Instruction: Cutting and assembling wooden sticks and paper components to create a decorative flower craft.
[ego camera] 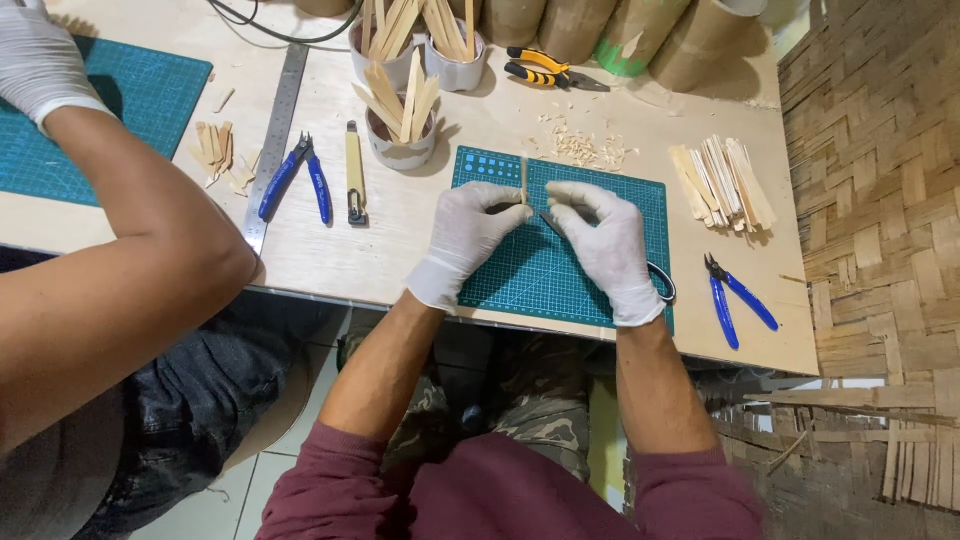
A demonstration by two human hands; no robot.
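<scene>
Bamboo sliver (523, 178), thin and pale, stands nearly upright between my two gloved hands, above the near green cutting mat (640, 215). My left hand (470, 235) has its grip pinched closed on the sliver near its lower end, and my right hand (603, 235) has its fingertips curled together just beside it; I cannot tell whether they touch the sliver. A dark blade-like tool (551, 224) runs under my right hand, with a ring handle (662, 282) showing at the wrist.

Outward on the surface (380, 250), shavings (585, 150) lie just past the mat, and a fanned bundle of flat strips (722, 182) lies to the right, with blue-handled cutters (738, 297) near the edge. Behind the mat stands a white cup of slats (400, 125); two more cups stand further back beside yellow-handled pliers (540, 68). To the left lie a utility knife (354, 172), another pair of blue cutters (297, 177) and a steel ruler (275, 140). A co-worker's gloved hand (38, 60) rests over a second green mat (150, 100).
</scene>
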